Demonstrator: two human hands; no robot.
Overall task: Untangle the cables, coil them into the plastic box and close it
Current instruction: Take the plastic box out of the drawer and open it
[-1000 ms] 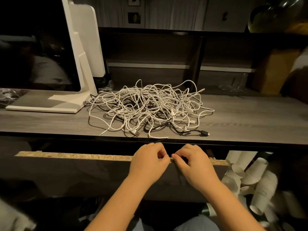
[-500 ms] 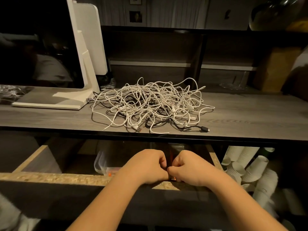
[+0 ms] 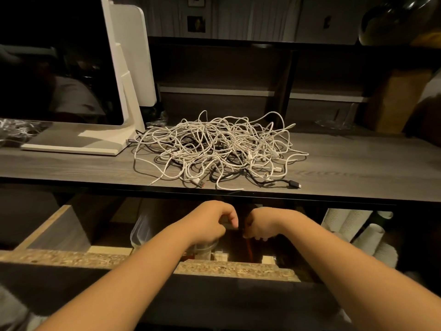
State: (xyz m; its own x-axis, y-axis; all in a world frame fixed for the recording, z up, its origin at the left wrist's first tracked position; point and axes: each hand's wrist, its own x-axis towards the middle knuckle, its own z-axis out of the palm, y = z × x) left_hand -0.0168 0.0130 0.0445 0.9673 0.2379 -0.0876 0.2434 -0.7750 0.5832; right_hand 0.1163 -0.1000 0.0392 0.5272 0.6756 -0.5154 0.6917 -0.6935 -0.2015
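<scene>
Drawer (image 3: pixel 236 269) now pulled well out from under the table (image 3: pixel 358 173); a second ago only just ajar. Left hand (image 3: pixel 211 223) and right hand (image 3: pixel 261 225) have left its front edge, reaching inside, fingers curled.

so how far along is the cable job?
Barely begun. Done: drawer under the desk is pulled open. In hand: left hand and right hand reach into it, fingers curled; what they hold is unclear. Left: the cable tangle lies untouched on the desk, nothing coiled, boxed or closed.
</scene>
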